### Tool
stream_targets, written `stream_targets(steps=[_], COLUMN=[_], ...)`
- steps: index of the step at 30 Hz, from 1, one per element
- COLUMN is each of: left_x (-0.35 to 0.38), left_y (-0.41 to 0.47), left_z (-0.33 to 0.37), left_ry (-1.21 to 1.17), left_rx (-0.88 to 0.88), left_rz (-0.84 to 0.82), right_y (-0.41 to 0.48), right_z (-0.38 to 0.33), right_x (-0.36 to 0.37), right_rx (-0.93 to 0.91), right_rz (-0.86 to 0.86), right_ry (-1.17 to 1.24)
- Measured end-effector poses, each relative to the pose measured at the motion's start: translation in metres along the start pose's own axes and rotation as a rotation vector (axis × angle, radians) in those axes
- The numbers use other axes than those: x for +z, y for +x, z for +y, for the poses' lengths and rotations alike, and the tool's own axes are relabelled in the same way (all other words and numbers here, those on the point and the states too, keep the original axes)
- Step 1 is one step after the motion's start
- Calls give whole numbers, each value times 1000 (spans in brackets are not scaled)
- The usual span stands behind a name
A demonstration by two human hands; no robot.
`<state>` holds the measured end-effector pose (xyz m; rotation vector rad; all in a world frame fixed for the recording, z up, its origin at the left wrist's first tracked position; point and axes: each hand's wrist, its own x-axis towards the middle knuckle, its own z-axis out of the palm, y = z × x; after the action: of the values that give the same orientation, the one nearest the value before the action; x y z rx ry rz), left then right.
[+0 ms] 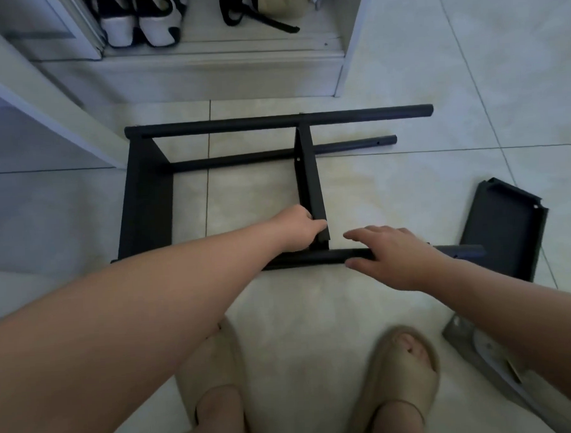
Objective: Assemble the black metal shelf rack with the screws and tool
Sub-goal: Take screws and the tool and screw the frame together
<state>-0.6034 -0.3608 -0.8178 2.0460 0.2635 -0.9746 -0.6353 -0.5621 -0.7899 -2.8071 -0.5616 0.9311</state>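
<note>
The rack lay flat on the tiled floor. The left hand gripped the near end of its middle shelf, fingers curled round the edge. The right hand rested on the near pole, fingers straight and spread wide. A loose panel lay by that pole's right end.

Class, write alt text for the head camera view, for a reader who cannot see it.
A half-built black metal rack lies on a tiled floor. The person's left hand grips the near end of its middle shelf; the right hand rests on the front pole. A spare shelf lies to the right.
</note>
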Motion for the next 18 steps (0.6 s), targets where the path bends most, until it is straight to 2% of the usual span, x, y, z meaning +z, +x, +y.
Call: stream_targets(steps=[10, 18], left_x=[-2, -11], left_y=[23, 20], left_z=[-5, -8], left_ry=[-141, 7], left_rx=[-29, 18], left_rz=[-102, -18], right_y=[25, 25], right_z=[6, 5], right_x=[16, 5], right_rx=[-103, -62], right_rz=[-9, 119], right_ry=[-94, -157])
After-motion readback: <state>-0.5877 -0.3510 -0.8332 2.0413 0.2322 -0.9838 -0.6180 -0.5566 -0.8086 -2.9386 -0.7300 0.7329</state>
